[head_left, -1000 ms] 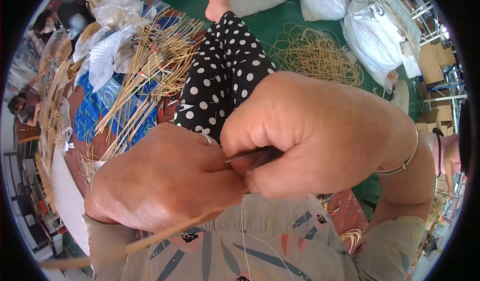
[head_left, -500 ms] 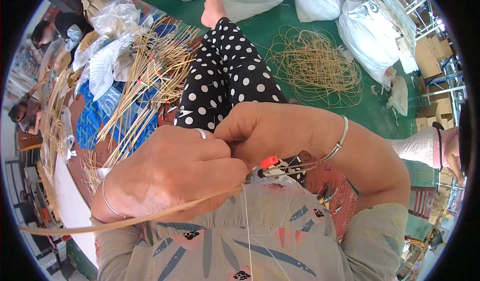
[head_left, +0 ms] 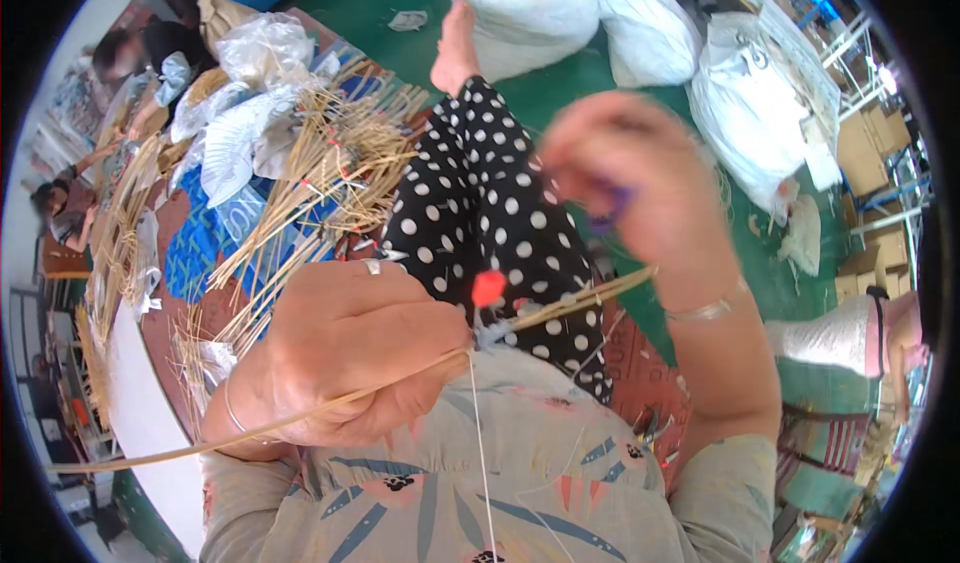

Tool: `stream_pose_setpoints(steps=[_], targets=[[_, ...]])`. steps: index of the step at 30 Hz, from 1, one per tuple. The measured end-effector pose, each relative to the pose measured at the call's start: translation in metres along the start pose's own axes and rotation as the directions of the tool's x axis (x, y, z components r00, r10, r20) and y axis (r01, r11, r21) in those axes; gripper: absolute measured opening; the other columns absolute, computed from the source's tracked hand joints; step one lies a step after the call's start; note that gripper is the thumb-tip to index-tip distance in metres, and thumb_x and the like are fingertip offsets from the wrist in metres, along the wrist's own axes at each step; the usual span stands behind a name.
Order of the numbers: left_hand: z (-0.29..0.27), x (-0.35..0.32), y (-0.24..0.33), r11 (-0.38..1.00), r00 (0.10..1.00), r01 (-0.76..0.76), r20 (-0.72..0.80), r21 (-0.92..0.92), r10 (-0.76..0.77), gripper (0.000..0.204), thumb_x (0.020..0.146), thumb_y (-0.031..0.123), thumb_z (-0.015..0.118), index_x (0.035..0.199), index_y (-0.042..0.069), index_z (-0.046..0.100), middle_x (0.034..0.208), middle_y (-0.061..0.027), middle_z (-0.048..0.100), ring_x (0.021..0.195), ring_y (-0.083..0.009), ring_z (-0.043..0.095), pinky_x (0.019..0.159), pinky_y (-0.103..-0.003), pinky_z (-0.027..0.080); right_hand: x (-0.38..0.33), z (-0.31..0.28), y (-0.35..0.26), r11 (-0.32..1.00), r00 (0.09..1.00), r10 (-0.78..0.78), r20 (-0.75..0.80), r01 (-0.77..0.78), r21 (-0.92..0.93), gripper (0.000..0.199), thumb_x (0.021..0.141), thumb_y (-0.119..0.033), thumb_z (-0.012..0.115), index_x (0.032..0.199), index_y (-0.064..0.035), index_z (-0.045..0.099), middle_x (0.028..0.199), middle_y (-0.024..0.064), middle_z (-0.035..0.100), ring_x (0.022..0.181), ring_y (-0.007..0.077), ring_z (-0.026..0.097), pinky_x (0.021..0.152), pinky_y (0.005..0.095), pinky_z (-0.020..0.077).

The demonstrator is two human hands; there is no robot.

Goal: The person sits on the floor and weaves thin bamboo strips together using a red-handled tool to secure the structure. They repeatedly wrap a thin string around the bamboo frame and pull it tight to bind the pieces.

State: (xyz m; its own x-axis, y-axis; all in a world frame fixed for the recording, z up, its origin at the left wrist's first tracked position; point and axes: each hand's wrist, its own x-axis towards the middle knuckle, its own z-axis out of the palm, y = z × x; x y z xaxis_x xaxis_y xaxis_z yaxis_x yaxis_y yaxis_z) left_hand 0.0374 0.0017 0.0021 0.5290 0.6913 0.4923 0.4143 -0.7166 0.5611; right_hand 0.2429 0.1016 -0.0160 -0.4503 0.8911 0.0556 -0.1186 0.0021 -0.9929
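My left hand (head_left: 350, 353) is closed around a long thin straw-coloured reed (head_left: 560, 305) that runs from lower left to upper right across my lap. A small red piece (head_left: 488, 287) and a pale thread (head_left: 480, 433) sit at my left fingertips. Raised and blurred, my right hand (head_left: 625, 178) pinches a small purple object (head_left: 610, 213) with its fingers. It hovers above the reed's right end, apart from the left hand. A bangle (head_left: 705, 311) circles my right wrist. Under both hands lies my leg in black fabric with white dots (head_left: 500, 213).
A heap of loose reeds (head_left: 320, 183) and crumpled plastic (head_left: 250, 63) lies to the left on a blue mat. White sacks (head_left: 750, 93) stand on the green floor (head_left: 570, 83) ahead. Other people (head_left: 60, 213) sit at the far left.
My right hand has let go of the spot beside my left hand and lifted up and away to the right. The left hand keeps its hold on the reed.
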Motion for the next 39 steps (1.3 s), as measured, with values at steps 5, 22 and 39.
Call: stream_pose_setpoints(steps=[5, 22, 39], targets=[[-0.003, -0.002, -0.012, 0.998, 0.968, -0.009, -0.252, 0.054, 0.022, 0.01, 0.066, 0.001, 0.06, 0.076, 0.001, 0.058, 0.065, -0.0082, 0.054, 0.048, -0.0226, 0.051, 0.041, -0.03, 0.037, -0.05, -0.001, -0.027, 0.814, 0.834, -0.513, 0.204, 0.397, 0.424, 0.021, 0.081, -0.017, 0.051, 0.078, 0.0026, 0.056, 0.072, 0.0114, 0.058, 0.058, 0.0173, 0.057, 0.045, 0.0234, 0.0401], [-0.002, -0.027, -0.064, 0.918, 0.856, 0.16, -0.514, 0.364, 0.055, 0.013, 0.067, 0.0, 0.058, 0.08, 0.0, 0.061, 0.08, -0.0107, 0.061, 0.068, -0.0229, 0.059, 0.063, -0.031, 0.048, -0.039, 0.036, -0.006, 0.825, 0.765, -0.432, 0.478, 0.549, -0.134, 0.022, 0.074, -0.017, 0.063, 0.064, -0.0052, 0.047, 0.055, 0.0049, 0.045, 0.05, 0.0225, 0.047, 0.044, 0.031, 0.0347], [0.005, 0.012, 0.023, 0.961, 0.842, -0.274, -0.47, 0.051, 0.265, 0.011, 0.068, 0.003, 0.06, 0.077, 0.002, 0.053, 0.064, -0.0104, 0.057, 0.047, -0.0166, 0.052, 0.039, -0.026, 0.038, -0.058, 0.051, -0.024, 0.314, 0.42, -0.827, 0.374, 0.897, -0.312, 0.031, 0.07, -0.023, 0.067, 0.082, 0.0037, 0.057, 0.071, 0.013, 0.057, 0.054, 0.0235, 0.054, 0.046, 0.0299, 0.0424]])
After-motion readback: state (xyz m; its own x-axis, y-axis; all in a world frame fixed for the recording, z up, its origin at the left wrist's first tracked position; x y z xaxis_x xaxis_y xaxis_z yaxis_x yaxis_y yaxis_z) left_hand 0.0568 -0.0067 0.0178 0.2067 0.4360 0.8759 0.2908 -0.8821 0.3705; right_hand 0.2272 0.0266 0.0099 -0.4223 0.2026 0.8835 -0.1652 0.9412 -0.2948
